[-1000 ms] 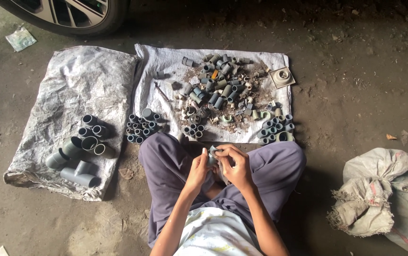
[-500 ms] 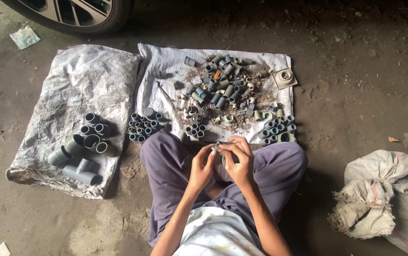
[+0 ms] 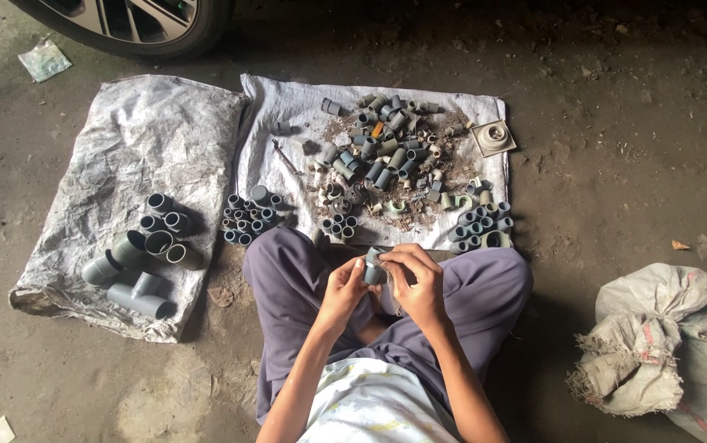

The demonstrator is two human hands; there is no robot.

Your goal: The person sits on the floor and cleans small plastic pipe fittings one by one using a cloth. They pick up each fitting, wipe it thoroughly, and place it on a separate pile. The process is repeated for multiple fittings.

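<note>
Concrete floor point(image 3: 616, 123), car wheel point(image 3: 136, 20) at 11 o'clock at the frame edge. Lumpy woven sack point(image 3: 681, 344) at 4 o'clock, contents not visible.

Crumpled grey sheet point(image 3: 123, 139) at 9 o'clock carries the large grey pipe fittings point(image 3: 144, 254), elbows and tees, mostly mouths up or lying on their sides. White sheet point(image 3: 296, 107) at 12 o'clock carries a loose heap of small fittings point(image 3: 386, 156) mixed with debris, plus three sorted clusters standing mouth-up along its near edge: point(image 3: 251, 217) to the left, point(image 3: 338, 226) centre, point(image 3: 480, 226) right. Square tan floor drain point(image 3: 493, 138) at the sheet's 2 o'clock corner.

Person sits cross-legged, purple trousers point(image 3: 485, 287), hands over the lap at frame centre.

Small grey fitting point(image 3: 374, 267) is held between both hands, just short of the white sheet's near edge. Long axis roughly 12–6 o'clock; which end is open I cannot tell.

Left hand point(image 3: 343, 289): fingers curled closed on the fitting's left side. Right hand point(image 3: 415, 279): fingers closed over its top and right side.
</note>
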